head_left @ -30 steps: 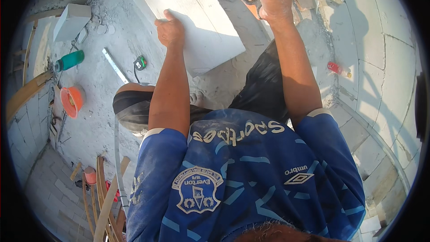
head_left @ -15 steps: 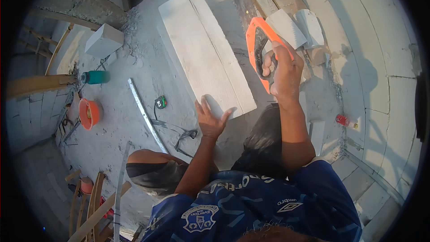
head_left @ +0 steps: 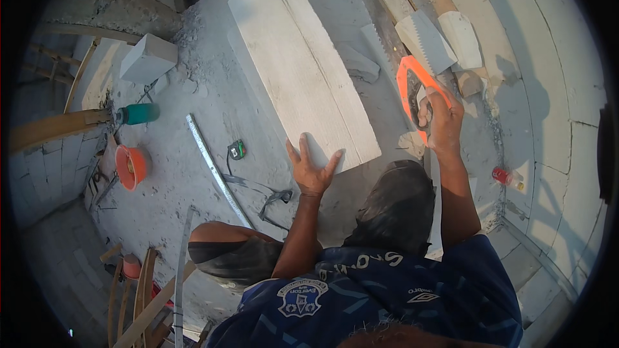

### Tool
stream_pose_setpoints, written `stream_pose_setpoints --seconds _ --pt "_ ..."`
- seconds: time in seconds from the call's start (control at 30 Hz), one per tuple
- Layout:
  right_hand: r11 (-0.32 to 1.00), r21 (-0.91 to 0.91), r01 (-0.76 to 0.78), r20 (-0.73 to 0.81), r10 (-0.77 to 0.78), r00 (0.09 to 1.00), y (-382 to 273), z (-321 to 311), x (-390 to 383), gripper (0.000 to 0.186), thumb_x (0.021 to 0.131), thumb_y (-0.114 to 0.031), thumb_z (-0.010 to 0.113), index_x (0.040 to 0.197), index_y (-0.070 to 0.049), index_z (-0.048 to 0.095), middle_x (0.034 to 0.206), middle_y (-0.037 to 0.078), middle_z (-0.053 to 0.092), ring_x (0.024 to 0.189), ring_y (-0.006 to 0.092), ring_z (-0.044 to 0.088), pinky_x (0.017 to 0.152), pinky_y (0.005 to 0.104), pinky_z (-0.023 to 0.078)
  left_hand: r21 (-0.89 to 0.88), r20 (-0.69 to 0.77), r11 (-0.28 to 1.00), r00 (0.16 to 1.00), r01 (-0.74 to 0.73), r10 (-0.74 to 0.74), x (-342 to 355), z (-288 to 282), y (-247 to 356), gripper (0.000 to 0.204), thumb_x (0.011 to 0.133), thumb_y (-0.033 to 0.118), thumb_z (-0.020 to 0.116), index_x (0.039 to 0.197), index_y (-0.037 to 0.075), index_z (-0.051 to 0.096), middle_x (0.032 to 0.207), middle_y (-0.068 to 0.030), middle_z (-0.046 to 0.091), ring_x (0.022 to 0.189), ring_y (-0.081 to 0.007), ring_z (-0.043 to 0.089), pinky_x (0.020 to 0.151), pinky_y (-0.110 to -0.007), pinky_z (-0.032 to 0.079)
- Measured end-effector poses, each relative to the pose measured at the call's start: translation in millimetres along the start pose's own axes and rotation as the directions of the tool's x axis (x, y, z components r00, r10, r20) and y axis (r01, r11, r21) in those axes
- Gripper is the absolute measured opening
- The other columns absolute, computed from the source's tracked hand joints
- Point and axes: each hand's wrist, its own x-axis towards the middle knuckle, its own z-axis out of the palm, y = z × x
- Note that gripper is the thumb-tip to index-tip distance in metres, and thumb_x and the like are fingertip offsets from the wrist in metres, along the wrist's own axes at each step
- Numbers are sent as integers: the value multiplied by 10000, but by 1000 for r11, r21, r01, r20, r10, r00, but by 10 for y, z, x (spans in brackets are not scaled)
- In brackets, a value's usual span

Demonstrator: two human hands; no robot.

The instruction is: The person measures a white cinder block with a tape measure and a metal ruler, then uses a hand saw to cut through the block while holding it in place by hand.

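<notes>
A long pale block (head_left: 300,67) with a lengthwise cut line lies aslant on the dusty grey floor before me. My left hand (head_left: 313,166) presses on its near end, fingers spread over the edge. Off to the right of the block, my right hand (head_left: 443,119) is wrapped round the orange-and-black handle of a handsaw (head_left: 410,72). The saw's toothed blade points away from me, its far part hard to make out against the floor. Saw and block are apart.
Left of the block lie a metal straight bar (head_left: 216,171), a tape measure (head_left: 236,149) and a black strap (head_left: 277,197). Farther left are an orange bucket (head_left: 131,167), a teal bottle (head_left: 137,114) and a white block (head_left: 149,59). Offcuts (head_left: 425,40) lie by the right wall.
My right hand has carried the saw rightward and nearer to me, farther from the block. The left hand stays on the block's near end. The view has shifted slightly.
</notes>
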Motion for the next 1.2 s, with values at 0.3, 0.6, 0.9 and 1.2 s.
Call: stream_pose_setpoints --seconds 0.3,0.6,0.9,1.2 --pt "996 -76 -46 31 48 998 98 141 333 276 967 -142 627 1163 28 723 648 -68 511 534 12 424 478 231 337 -5 -102 993 988 118 -117 1083 234 280 1044 713 677 823 1501 75 499 1504 -368 413 1376 -495 481 1048 -483 504" --pt "999 -15 -28 26 29 999 -436 -106 -371 278 976 -176 625 1128 41 714 646 -67 490 549 17 425 493 227 342 73 -71 992 993 100 -94 1209 227 304 1054 750 676 785 1551 101 412 1486 -385 419 1371 -513 466 1095 -500 460" --pt "993 -106 58 136 -43 990 16 -531 -524 381 995 -136 583 1324 45 647 715 -39 536 600 32 457 541 220 378 100 -48 985 989 143 -139 1374 264 271 972 871 690 641 1592 134 300 1443 -381 447 1258 -521 556 1051 -517 486" --pt "997 -44 58 151 -51 987 369 -159 -790 395 1018 -118 522 1347 84 601 648 -23 494 548 46 423 518 234 356 78 -20 981 984 176 -175 1368 274 215 831 967 629 527 1609 161 283 1431 -347 487 1254 -495 569 1052 -511 481"
